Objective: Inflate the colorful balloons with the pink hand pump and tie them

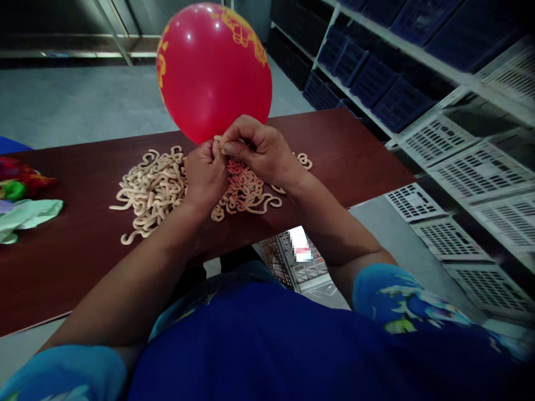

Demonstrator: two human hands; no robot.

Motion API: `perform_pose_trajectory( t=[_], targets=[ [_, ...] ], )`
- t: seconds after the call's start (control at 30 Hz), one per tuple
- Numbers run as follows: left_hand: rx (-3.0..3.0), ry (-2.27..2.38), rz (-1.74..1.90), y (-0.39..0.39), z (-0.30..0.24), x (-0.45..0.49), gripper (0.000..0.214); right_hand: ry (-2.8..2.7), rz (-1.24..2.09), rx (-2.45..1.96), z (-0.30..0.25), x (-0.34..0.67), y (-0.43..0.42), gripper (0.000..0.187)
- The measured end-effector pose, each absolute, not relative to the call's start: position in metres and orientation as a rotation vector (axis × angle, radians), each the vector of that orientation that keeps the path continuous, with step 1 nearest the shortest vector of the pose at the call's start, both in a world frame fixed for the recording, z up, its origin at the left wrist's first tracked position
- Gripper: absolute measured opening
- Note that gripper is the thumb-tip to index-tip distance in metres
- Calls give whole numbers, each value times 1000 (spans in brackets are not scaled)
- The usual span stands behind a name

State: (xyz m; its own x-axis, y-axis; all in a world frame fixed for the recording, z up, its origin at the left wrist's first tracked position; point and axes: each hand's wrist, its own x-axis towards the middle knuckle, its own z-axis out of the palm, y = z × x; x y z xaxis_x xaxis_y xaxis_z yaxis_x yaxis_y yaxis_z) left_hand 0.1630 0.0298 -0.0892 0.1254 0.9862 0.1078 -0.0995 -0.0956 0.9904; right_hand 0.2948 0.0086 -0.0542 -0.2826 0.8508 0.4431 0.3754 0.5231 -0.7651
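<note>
A red inflated balloon [214, 69] with yellow print floats upright just above my hands. My left hand [204, 175] and my right hand [254, 147] meet at the balloon's neck, both with fingers pinched closed around it and a cream-coloured clip. Under the hands, a heap of cream-coloured curly clips [154, 189] lies spread on the dark brown table [67, 250]. The balloon's neck itself is hidden by my fingers.
Uninflated balloons, green and multicoloured [20, 203], lie at the table's left edge. On the right stand white shelves [460, 83] with dark blue crates and pale perforated trays [480, 172]. A crate [301, 262] sits on the floor below the table.
</note>
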Motion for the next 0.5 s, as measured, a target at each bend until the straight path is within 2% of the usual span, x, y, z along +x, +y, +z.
perform_pose_trajectory(
  t=[0.33, 0.5],
  targets=[
    [1212, 947, 1181, 28, -90, 164, 23, -1471, 1091, -1108, -54, 289, 14, 28],
    [1208, 956, 1146, 29, -92, 163, 21, -1463, 1154, -1146, -54, 287, 15, 31]
  ],
)
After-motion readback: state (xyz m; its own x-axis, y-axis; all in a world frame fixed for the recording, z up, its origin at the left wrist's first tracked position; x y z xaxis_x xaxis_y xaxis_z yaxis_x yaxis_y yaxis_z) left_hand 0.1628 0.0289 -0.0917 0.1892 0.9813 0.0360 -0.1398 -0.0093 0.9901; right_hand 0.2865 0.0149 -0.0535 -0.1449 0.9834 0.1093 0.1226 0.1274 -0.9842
